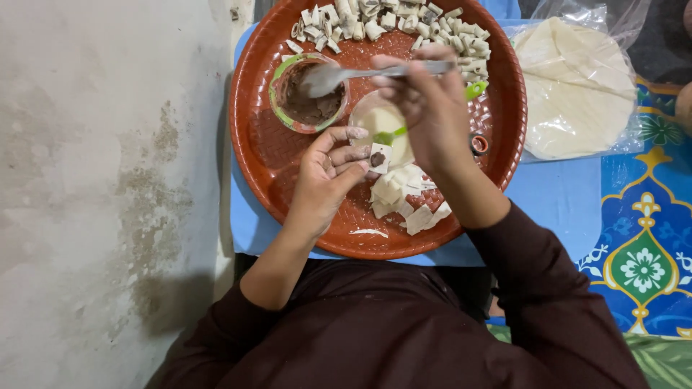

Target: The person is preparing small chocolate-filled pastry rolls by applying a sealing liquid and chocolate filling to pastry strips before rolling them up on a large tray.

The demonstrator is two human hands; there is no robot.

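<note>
Left hand (328, 169): fingers pinched on a small square dough wrapper (378, 157) with a dab of dark filling at its centre, held just above the tray.
Right hand (425, 101): closed around the handle of a metal spoon (339, 75), bowl of the spoon over the green-rimmed bowl of brown filling (306, 97).
Pale cup of white paste (382, 122): between the two hands, a green-handled tool lying across it.
Stack of cut square wrappers (400, 194): just below the hands, on the tray.
Heap of folded, finished pieces (393, 25): far rim.
Round reddish-brown tray (267, 155): carries all the above; rests on a blue mat (562, 194).
Round flat dough sheets in clear plastic (577, 90): right of the tray.
</note>
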